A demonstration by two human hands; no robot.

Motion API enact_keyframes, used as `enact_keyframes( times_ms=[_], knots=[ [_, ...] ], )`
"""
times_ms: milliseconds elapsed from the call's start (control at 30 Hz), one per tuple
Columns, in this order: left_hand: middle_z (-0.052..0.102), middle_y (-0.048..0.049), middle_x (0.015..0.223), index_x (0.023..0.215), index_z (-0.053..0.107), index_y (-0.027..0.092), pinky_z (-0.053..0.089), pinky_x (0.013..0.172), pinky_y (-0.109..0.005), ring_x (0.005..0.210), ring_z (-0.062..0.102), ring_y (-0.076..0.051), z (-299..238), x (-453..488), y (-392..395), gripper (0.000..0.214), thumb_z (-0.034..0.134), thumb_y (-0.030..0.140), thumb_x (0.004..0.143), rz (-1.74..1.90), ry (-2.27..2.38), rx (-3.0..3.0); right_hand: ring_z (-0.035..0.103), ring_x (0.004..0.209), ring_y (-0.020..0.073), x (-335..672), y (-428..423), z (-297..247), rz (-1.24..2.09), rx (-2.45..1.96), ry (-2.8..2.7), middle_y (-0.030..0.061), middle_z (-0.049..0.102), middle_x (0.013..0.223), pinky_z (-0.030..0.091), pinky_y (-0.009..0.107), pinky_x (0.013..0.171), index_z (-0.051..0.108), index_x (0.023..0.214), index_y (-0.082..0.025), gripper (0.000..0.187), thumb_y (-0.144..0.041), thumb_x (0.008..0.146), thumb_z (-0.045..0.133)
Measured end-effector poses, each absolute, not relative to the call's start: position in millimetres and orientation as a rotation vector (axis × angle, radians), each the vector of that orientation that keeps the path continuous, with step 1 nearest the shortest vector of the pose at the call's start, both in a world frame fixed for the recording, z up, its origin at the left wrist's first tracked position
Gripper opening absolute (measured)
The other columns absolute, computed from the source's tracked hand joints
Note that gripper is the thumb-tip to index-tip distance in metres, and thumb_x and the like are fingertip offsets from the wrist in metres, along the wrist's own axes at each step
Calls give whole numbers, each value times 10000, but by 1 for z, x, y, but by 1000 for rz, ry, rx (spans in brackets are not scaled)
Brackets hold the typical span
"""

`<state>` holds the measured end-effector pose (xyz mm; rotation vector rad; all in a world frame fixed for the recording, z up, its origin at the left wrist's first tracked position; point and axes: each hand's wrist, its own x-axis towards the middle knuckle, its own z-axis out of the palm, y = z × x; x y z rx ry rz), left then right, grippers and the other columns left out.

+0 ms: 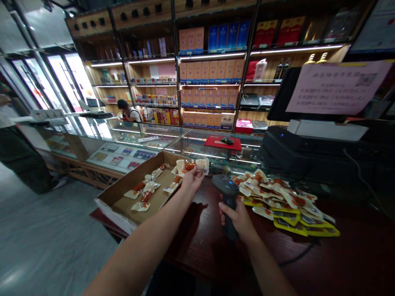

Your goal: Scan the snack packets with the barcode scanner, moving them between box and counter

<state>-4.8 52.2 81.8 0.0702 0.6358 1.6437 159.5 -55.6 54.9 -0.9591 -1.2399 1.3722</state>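
L hand [195, 179] fingers cover the lower mid part of the held pack [191, 165], a clear/whitish wrapper w/ reddish-brown contents; print on it too small to read. L forearm [151, 234] blocks part of the cardboard box's [120, 204] near R side. Scanner [226, 187] window faces away, out of sight; trigger hidden by R hand [237, 216]. Can't tell if grip's lower end touches the desk [197, 242]. Both forearms cut off at bottom. Desk's R side v. dark; writing on pink sheet [336, 88] blurred.

Held pack's long axis runs approx L–R, near level. Scanner head points fwd & a bit L, grip slopes down & back twd the person.

Held pack is at L fingertips, by the box's far R corner, twd desk's far edge; fwd & L of R hand, w/ scanner head near its R end, not touching. L hand pinched on that pack; R hand wrapped round scanner grip; hands apart from each other. Other packs [146, 197] lie in box, L of L hand; pile [274, 191] w/ yellow-edged packs [290, 227] at its near side sits R of R hand.
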Motion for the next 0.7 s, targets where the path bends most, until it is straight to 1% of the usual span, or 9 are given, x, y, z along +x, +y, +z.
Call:
enact_keyframes(
  times_ms=[133, 200, 267, 433, 500, 600, 700],
  knots=[
    [650, -65, 913, 920, 574, 197, 544, 779, -297, 826, 648, -147, 72, -7, 55, 151, 477, 105, 852, 1617, 654, 124, 488, 354, 105, 160, -54, 50, 1344, -953, -1290, -68, 538, 502, 413, 223, 348, 486, 892, -177, 366, -412, 684, 675],
    [648, -76, 949, 929, 579, 202, 539, 785, -280, 849, 645, -150, 69, -8, 56, 145, 491, 119, 849, 1607, 662, 120, 492, 358, 105, 159, -53, 47, 1335, -950, -1317, -66, 540, 508, 411, 222, 353, 489, 884, -177, 339, -404, 702, 663],
    [651, -74, 925, 919, 572, 191, 543, 777, -290, 821, 648, -149, 70, -8, 56, 135, 485, 114, 851, 1603, 652, 91, 491, 353, 106, 159, -53, 45, 1330, -958, -1324, -69, 537, 502, 413, 225, 355, 489, 881, -178, 334, -403, 703, 660],
    [650, -51, 791, 859, 548, 152, 559, 711, -319, 716, 650, -143, 78, -5, 54, 108, 465, 84, 855, 1622, 603, 44, 484, 347, 107, 159, -53, 46, 1348, -963, -1295, -76, 535, 496, 414, 225, 341, 475, 901, -179, 362, -397, 686, 668],
    [647, -46, 758, 846, 548, 149, 560, 682, -317, 695, 650, -146, 79, -4, 53, 109, 460, 85, 858, 1619, 606, 44, 478, 342, 102, 159, -53, 48, 1345, -969, -1295, -75, 533, 485, 418, 223, 341, 479, 866, -180, 344, -396, 680, 671],
    [646, -42, 725, 833, 546, 145, 559, 648, -313, 669, 649, -152, 79, 1, 53, 97, 466, 98, 860, 1593, 637, 65, 473, 334, 94, 161, -55, 51, 1325, -971, -1285, -71, 532, 469, 423, 218, 343, 473, 765, -188, 309, -402, 670, 675],
    [649, -54, 709, 824, 555, 124, 550, 605, -281, 632, 646, -152, 76, 17, 55, 68, 494, 109, 851, 1507, 678, 161, 476, 325, 97, 167, -56, 52, 1302, -981, -1215, -71, 543, 467, 420, 216, 330, 472, 761, -194, 333, -410, 640, 695]
  ],
)
